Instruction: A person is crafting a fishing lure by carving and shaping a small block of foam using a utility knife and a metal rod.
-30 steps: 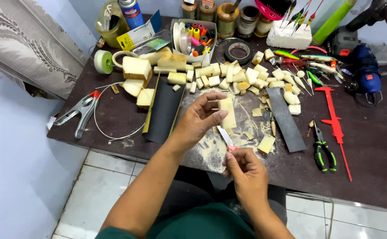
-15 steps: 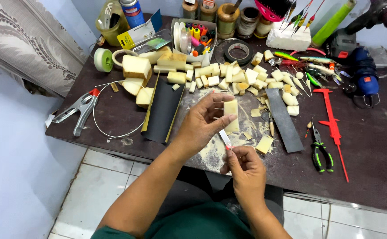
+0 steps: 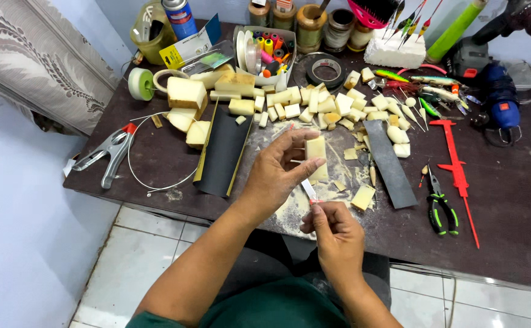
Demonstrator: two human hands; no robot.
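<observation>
Left hand [image 3: 277, 173] pinching a small pale yellow foam block [image 3: 316, 150] above a dark brown worktable [image 3: 514, 206]; right hand [image 3: 336, 234] gripping a thin silver blade [image 3: 308, 189] just below it. Similar foam chunks [image 3: 332, 109] scattered behind, green-handled pliers [image 3: 440, 203] to the right.

home hobby workshop: cluttered workbench [image 3: 156, 158], pliers [image 3: 441, 203], drill [image 3: 499, 100]

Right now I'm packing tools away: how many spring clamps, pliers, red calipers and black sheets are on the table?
Spring clamp: 1
Pliers: 1
Red caliper: 1
Black sheets: 2
Total: 5
</observation>
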